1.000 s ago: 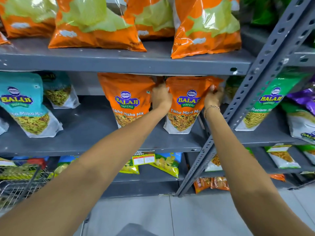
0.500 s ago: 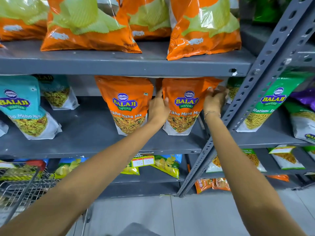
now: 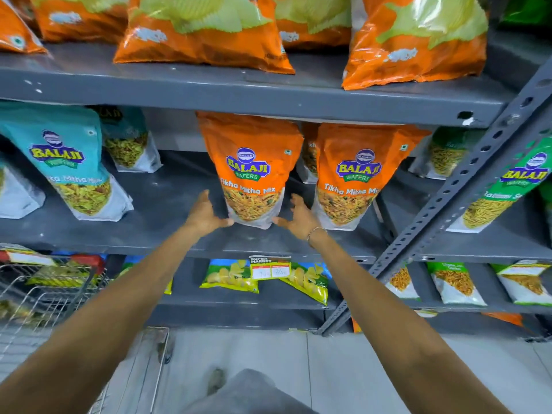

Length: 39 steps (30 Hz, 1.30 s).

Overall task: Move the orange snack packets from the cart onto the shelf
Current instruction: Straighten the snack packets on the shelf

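At bottom left, wire cart (image 3: 44,291), contents blurred. Up on middle shelf (image 3: 167,231), left hand (image 3: 206,215) and right hand (image 3: 297,218) flank base of upright orange packet (image 3: 251,171), both grips apart, thumbs near its bottom corners, likely squaring it. Second orange packet (image 3: 358,174) just beside, right; teal packet (image 3: 62,162) well left. Upper shelf edge (image 3: 239,97) crowds packet tops.

Between your two hands, the orange packet (image 3: 252,168) looks like smooth plastic film with a soft, half-matt sheen. Above your hands, the chip bags (image 3: 206,31) are glossier and crinkled, catching bright glare. The shelf (image 3: 167,204) under your fingers is grey painted metal, matt and scuffed. Left of your left arm, the cart (image 3: 44,291) is bare shiny wire.
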Each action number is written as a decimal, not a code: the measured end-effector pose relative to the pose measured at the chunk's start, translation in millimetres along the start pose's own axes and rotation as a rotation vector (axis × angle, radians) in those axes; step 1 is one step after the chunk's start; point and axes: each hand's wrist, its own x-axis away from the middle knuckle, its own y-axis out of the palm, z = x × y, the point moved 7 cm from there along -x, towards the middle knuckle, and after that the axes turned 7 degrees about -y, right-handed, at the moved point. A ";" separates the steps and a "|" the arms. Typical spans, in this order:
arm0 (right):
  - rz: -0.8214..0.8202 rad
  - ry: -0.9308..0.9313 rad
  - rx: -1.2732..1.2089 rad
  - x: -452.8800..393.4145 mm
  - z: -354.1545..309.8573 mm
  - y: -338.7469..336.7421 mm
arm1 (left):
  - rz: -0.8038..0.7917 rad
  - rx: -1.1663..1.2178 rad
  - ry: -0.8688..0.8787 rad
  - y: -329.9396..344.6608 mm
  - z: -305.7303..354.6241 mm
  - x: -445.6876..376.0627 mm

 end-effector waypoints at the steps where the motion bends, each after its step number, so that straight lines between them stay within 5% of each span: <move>1: -0.027 -0.016 -0.004 -3.7 -2.0 5.1 | -0.105 -0.033 0.025 4.5 1.8 -5.3; 3: -0.047 -0.017 -0.026 -9.4 -3.3 14.2 | -0.225 -0.008 0.083 11.3 8.1 -13.8; 13: 0.172 0.065 -0.109 -32.0 1.8 17.4 | -0.087 0.074 0.186 -2.0 16.7 -35.1; 39: 0.071 0.047 -0.205 -49.4 -40.9 76.6 | 0.017 0.166 0.215 -49.9 -40.8 -38.8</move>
